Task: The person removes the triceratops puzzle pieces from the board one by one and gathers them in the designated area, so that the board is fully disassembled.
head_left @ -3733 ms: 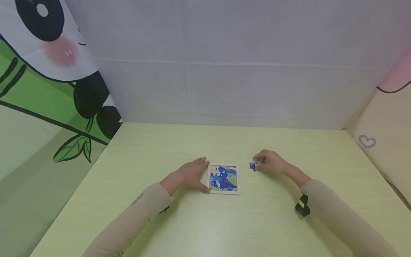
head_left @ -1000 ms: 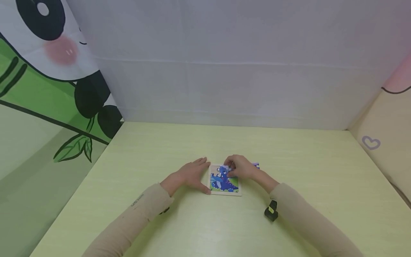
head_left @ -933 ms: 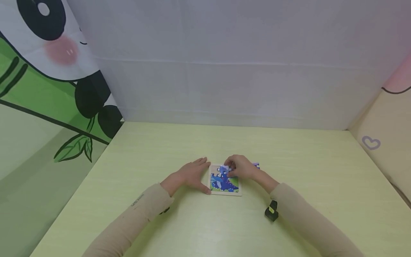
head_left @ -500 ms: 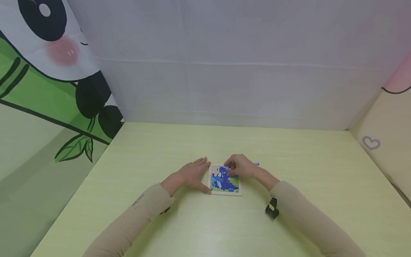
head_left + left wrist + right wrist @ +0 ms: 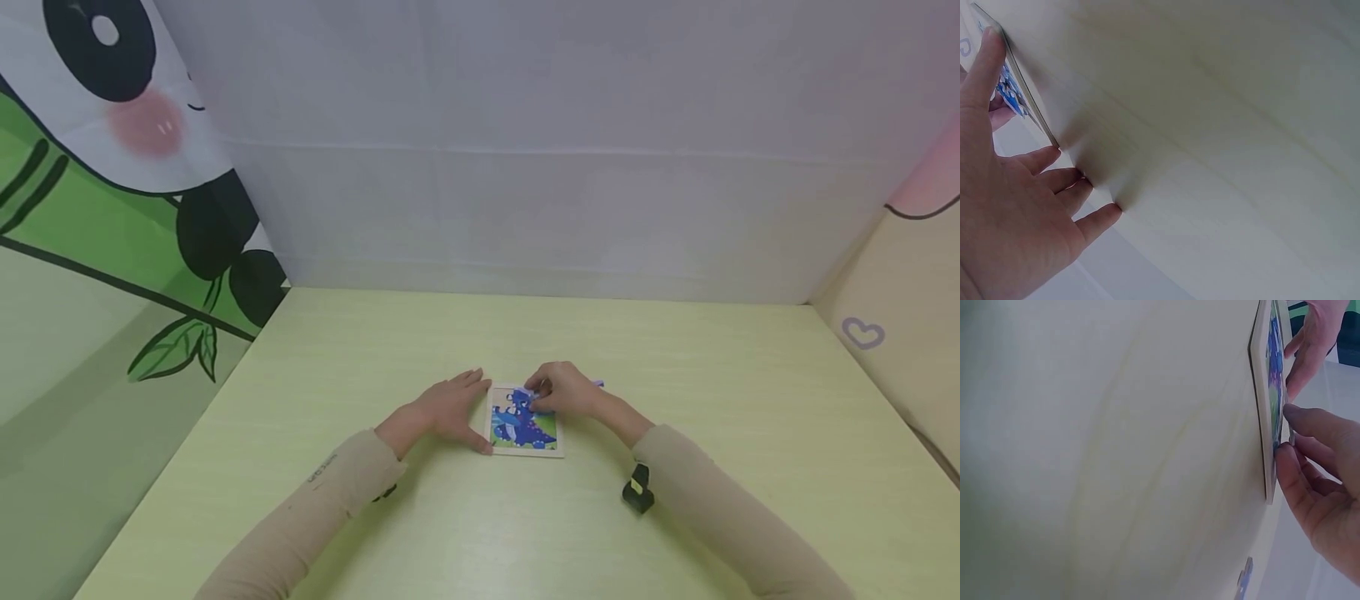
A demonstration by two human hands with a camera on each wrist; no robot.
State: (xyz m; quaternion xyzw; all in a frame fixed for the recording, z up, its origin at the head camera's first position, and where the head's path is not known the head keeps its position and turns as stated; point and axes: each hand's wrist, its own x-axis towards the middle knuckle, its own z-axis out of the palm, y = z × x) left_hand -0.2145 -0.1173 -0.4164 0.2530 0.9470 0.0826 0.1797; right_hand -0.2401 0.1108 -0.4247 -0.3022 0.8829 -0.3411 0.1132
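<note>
A square jigsaw puzzle point(image 5: 522, 423) in a pale wooden frame lies on the table, with a blue dinosaur picture in it. Along its left side rests my left hand point(image 5: 444, 411), thumb at the near left corner and straight fingers at the far left corner. In the left wrist view, the other fingers point(image 5: 1100, 222) touch the tabletop. My right hand point(image 5: 566, 388) is over the puzzle's far right part. It pinches a small puzzle piece point(image 5: 1292, 434) between thumb and fingers at the puzzle's surface, mostly hidden by the hand.
A loose puzzle piece point(image 5: 1244, 580) lies on the table point(image 5: 480, 525) to the right of the frame, mostly hidden behind my right hand in the head view. A pale cloth wall point(image 5: 480, 208) stands along the table's back edge.
Since the oldest frame, my right hand has moved left from the loose pieces onto the puzzle's far right part. Over the last second it shifts only slightly. My left hand stays put.
</note>
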